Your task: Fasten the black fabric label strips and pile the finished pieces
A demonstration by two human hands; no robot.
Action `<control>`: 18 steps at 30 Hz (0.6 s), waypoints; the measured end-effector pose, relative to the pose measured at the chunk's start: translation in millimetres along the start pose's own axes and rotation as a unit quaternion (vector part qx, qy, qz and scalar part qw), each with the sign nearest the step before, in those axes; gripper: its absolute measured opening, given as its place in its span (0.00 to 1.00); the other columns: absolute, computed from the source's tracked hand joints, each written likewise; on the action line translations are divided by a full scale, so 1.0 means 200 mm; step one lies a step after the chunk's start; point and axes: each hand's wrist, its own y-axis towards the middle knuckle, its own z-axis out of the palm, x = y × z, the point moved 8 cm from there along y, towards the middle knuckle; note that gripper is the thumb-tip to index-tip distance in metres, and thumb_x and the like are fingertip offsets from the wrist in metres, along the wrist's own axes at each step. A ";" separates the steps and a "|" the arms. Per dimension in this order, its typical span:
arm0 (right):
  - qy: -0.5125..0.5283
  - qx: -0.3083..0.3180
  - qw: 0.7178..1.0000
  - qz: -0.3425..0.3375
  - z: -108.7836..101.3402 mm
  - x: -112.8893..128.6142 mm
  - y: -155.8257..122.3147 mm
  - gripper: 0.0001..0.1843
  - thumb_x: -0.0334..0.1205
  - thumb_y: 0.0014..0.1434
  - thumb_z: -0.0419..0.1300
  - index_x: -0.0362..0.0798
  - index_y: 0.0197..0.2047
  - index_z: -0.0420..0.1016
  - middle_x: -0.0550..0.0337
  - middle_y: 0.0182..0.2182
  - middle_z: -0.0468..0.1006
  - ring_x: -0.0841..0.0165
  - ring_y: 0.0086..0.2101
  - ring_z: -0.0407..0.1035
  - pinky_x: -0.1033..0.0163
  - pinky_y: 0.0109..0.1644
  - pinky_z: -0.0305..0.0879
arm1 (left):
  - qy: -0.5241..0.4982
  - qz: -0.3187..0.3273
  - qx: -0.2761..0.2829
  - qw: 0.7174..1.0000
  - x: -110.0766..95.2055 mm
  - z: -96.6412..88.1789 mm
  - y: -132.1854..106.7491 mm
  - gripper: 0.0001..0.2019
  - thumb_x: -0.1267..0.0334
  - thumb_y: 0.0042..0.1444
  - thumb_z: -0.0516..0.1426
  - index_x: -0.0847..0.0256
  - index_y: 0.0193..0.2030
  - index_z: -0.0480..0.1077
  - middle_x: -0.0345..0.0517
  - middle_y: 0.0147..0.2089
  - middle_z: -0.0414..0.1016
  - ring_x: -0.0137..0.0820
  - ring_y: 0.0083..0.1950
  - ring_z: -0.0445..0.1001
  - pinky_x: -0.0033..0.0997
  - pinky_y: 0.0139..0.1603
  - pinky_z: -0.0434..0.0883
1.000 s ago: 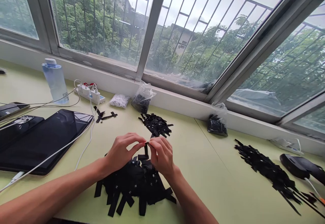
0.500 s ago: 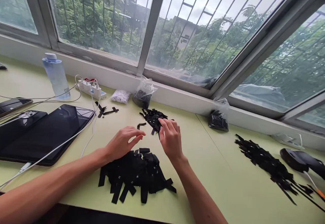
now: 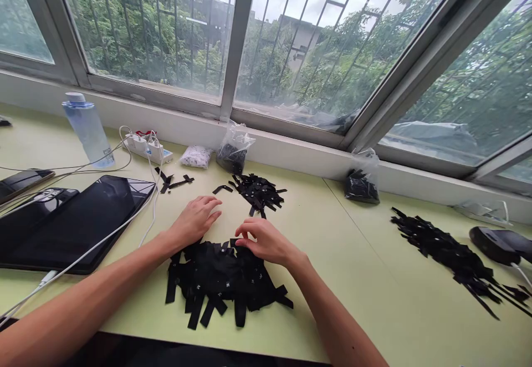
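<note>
A heap of black fabric strips [image 3: 224, 278], several printed with a small white M, lies in front of me. Over its upper left edge is my left hand [image 3: 194, 220], fingers stretched forward and nothing visible in them. My right hand [image 3: 266, 240] hovers at the heap's upper right edge, its fingers curved and the thumb apart from them beside a strip end. Beyond both hands sits a smaller pile of black strips [image 3: 258, 192] with white marks. One single black strip [image 3: 223, 188] rests just left of that pile.
Along the window wall stand a water bottle [image 3: 88, 131], a power strip [image 3: 147, 146], a white packet [image 3: 195, 157] and two clear bags of black pieces, one left [image 3: 231, 156], one right [image 3: 361, 185]. A tablet [image 3: 95, 223] with cables lies left; another strip pile [image 3: 444, 250] lies right.
My right hand has come back from the far pile to the near heap. The single strip, earlier between my left hand and the far pile, lies farther back. My left hand has shifted slightly.
</note>
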 end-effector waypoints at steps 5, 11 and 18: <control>0.007 0.010 1.000 0.009 0.04 -0.03 0.02 0.04 0.31 0.60 0.65 0.48 0.37 0.77 0.61 0.32 0.76 0.70 0.32 0.67 0.66 0.38 0.60 | 0.076 0.007 0.039 0.996 0.06 0.12 0.04 0.16 0.55 0.68 0.52 0.57 0.59 0.68 0.57 0.63 0.68 0.48 0.67 0.64 0.52 0.64 0.66; 0.037 0.000 0.999 0.012 0.06 -0.06 0.01 0.04 0.30 0.60 0.64 0.47 0.33 0.74 0.62 0.30 0.75 0.72 0.30 0.65 0.67 0.35 0.58 | 0.055 0.053 0.072 0.995 0.02 0.20 0.20 0.17 0.54 0.69 0.50 0.61 0.57 0.69 0.62 0.62 0.68 0.51 0.65 0.66 0.56 0.62 0.66; 0.134 -0.069 0.987 0.054 0.03 -0.11 0.02 0.04 0.35 0.62 0.62 0.48 0.34 0.75 0.63 0.29 0.77 0.71 0.29 0.66 0.66 0.34 0.60 | 0.013 0.184 0.117 0.976 -0.08 0.18 0.37 0.14 0.59 0.70 0.50 0.56 0.52 0.74 0.49 0.56 0.75 0.36 0.56 0.75 0.37 0.60 0.69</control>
